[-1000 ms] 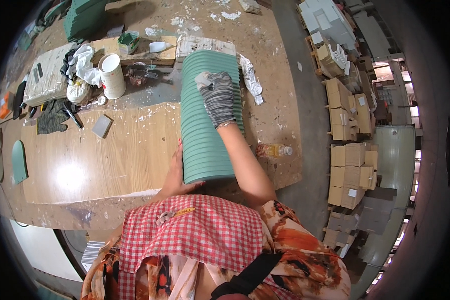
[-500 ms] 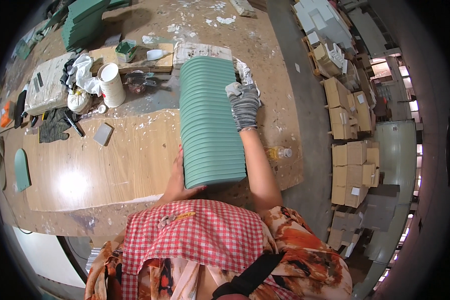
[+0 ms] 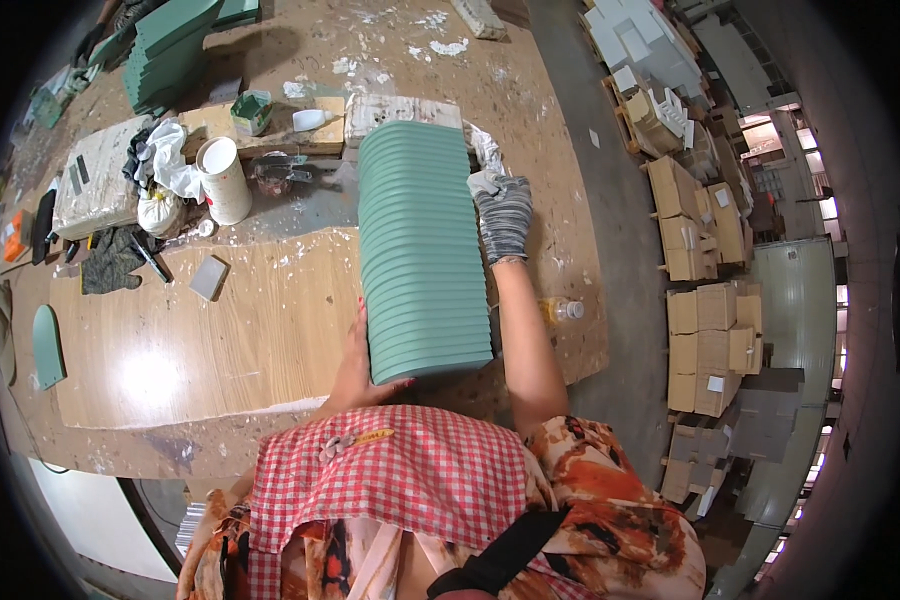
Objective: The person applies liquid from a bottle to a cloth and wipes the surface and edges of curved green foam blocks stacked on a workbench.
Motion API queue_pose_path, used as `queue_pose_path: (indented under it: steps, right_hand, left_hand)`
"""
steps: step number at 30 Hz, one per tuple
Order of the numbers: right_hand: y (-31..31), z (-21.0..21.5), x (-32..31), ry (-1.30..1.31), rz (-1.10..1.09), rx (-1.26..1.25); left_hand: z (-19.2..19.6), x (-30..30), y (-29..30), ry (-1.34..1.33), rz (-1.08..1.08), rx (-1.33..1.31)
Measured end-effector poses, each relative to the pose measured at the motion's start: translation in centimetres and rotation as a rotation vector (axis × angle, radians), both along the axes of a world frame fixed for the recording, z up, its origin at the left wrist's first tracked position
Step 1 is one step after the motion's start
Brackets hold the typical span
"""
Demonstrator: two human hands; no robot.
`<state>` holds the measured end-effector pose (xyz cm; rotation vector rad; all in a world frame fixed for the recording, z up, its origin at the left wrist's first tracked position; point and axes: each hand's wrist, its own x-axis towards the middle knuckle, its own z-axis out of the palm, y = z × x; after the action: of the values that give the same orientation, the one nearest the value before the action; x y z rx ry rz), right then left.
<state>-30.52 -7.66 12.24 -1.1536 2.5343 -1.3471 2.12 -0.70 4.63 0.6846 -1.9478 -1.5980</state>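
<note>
A long row of green round-ended boards [image 3: 415, 250] stands pressed together in front of me on the bench, running away from my body. My bare left hand [image 3: 358, 365] grips its near left corner, fingers along the side and thumb across the front face. To the right of the row's far half is my right hand [image 3: 503, 215], in a grey striped knit glove. Its fingers are closed on a small pale wad [image 3: 483, 184], held close to the boards' right edges. Whether the wad touches them I cannot tell.
A wood-grain sheet [image 3: 230, 340] covers the near bench, with a grey block [image 3: 209, 277] and a single green board [image 3: 47, 347]. Beyond are a white cup [image 3: 224, 180], a dark glove [image 3: 113, 260] and more green boards [image 3: 165, 60]. A bottle [image 3: 562, 311] lies right; cartons [image 3: 705, 345] stand past the bench.
My right hand has shifted a little to the right and nearer to me, away from the row's side, with the pale wad still in it. The left hand keeps its hold.
</note>
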Motion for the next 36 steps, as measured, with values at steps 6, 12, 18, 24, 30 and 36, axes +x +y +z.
queue_pose_path:
  steps: [6,12,18,24,30,36]
  right_hand:
    - [-0.9,-2.6,-0.2,0.192,0.091,-0.026]
    - [-3.8,0.2,6.1,0.298,0.241,0.003]
    - [-5.4,0.3,8.9,0.439,0.257,0.072]
    - [-7.1,-0.4,11.6,0.572,0.414,0.311]
    - [-6.7,0.2,11.1,0.468,0.4,0.321]
    - [-4.2,0.6,4.4,0.595,0.232,0.249]
  left_hand:
    - [-0.8,-0.7,0.5,0.015,-0.023,0.014]
    - [-0.8,-0.5,0.7,0.017,0.001,0.034]
    - [-1.5,-1.0,0.9,0.05,-0.004,0.015]
    - [-1.7,-1.0,0.9,0.04,-0.023,0.004]
    - [-0.9,-0.9,0.7,0.045,-0.018,0.001]
    - [-0.3,-1.4,0.7,0.06,-0.028,-0.015]
